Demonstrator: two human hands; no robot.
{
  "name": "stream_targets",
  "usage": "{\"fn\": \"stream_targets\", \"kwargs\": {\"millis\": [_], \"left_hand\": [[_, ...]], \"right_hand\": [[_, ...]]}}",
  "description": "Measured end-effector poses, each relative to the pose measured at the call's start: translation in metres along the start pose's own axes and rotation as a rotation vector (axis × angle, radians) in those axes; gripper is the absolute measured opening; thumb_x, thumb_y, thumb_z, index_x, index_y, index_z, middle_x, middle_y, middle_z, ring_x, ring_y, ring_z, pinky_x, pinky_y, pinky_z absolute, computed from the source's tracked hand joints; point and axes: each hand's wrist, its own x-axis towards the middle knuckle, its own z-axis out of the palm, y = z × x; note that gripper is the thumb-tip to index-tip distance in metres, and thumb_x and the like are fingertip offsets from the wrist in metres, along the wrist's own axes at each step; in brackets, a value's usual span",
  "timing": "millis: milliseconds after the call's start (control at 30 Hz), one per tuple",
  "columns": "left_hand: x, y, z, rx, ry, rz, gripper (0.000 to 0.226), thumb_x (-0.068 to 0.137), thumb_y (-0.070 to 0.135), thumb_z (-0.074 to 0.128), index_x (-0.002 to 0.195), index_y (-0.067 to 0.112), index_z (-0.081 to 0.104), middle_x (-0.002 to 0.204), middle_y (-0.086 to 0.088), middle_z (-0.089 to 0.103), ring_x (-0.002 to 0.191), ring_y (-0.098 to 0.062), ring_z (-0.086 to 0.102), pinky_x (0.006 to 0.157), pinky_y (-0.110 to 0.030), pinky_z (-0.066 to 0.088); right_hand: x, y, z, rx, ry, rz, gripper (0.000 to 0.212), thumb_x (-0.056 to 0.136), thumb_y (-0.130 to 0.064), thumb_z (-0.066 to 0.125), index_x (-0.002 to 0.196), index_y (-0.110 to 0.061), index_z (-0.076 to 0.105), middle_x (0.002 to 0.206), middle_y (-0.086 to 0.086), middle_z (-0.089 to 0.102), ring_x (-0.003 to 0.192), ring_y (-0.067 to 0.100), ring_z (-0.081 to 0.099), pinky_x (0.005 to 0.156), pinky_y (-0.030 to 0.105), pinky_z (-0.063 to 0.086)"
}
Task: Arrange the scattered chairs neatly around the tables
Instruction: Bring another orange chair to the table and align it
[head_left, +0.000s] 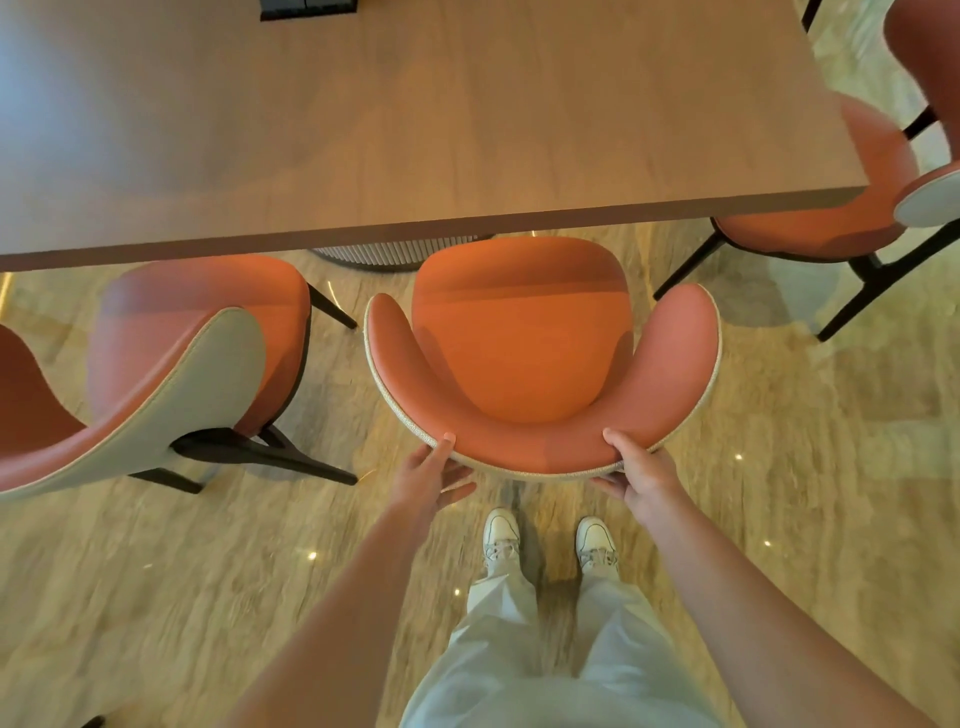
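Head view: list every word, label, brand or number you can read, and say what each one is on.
None can be read.
Wooden table: no text.
Orange chairs, including the one held: no labels.
Dark object at the table's far edge: cut off, no text visible.
White sneakers: no brand legible.

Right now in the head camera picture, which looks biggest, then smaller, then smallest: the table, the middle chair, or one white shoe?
1. table, though cut off by the frame
2. middle chair
3. white shoe; both shoes look about alike.
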Motion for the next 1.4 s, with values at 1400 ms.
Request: {"fn": "stream_targets", "kwargs": {"millis": [1400], "left_hand": [[0.002, 0.01, 0.051, 0.016, 0.186, -0.115, 0.035, 0.097, 0.012, 0.066, 0.128, 0.007, 0.049, 0.11, -0.014, 0.067, 0.089, -0.034, 0.073, 0.052, -0.038, 0.062]], "right_hand": [[0.007, -0.026, -0.021, -0.239, 0.12, -0.121, 0.024, 0.094, -0.013, 0.065, 0.114, -0.004, 0.056, 0.106, 0.011, 0.065, 0.094, 0.027, 0.066, 0.061, 0.036, 0.059]]}}
